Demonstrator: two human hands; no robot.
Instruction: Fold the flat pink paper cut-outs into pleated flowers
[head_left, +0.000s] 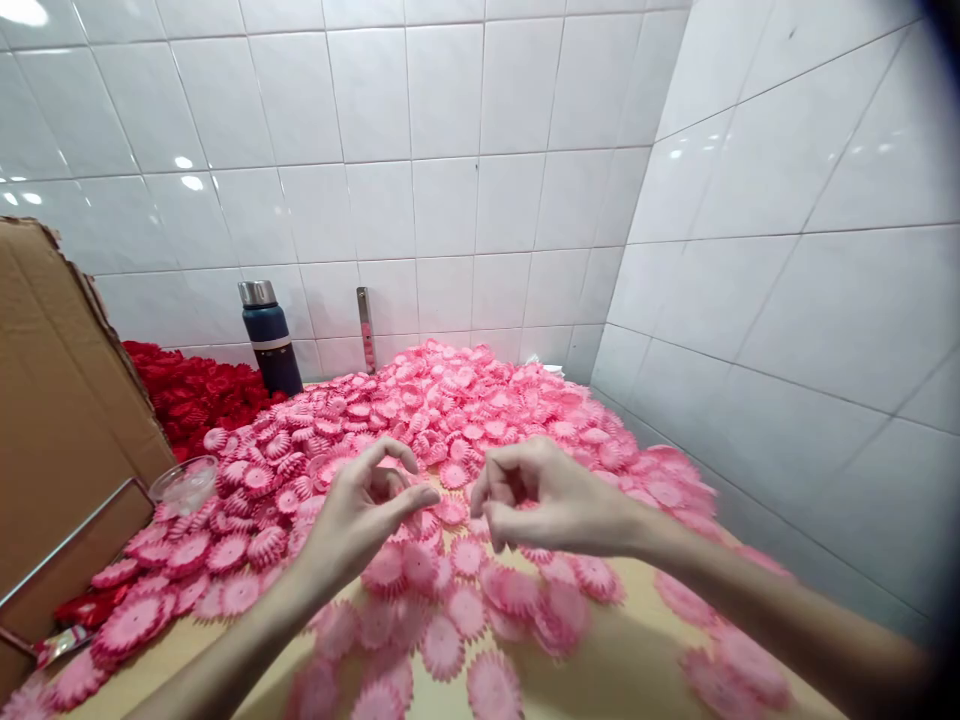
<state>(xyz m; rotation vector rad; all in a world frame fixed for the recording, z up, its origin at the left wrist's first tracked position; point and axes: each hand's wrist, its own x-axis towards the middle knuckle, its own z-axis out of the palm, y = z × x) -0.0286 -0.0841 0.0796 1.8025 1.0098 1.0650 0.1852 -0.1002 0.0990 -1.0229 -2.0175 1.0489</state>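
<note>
My left hand (pixel 367 505) hovers over the pink scalloped discs (pixel 465 610), its index finger curved and its thumb stretched out with a gap between them. Nothing shows in it. Just to the right, my right hand (pixel 544 495) is closed, fingers curled down towards the thumb. Whether something small sits between those fingertips I cannot make out. The two hands are apart, fingertips facing each other. Below them pink discs with frilled edges lie loose and overlapping, some with a small hole in the middle.
Behind the hands rises a large heap of pink discs (pixel 465 390). At the left stand a dark blue bottle (pixel 271 345), a red heap (pixel 199 395), a clear plastic dish (pixel 184 485) and a cardboard box (pixel 67 400). A metal strip (pixel 365 325) leans on the tiled wall (pixel 442 200).
</note>
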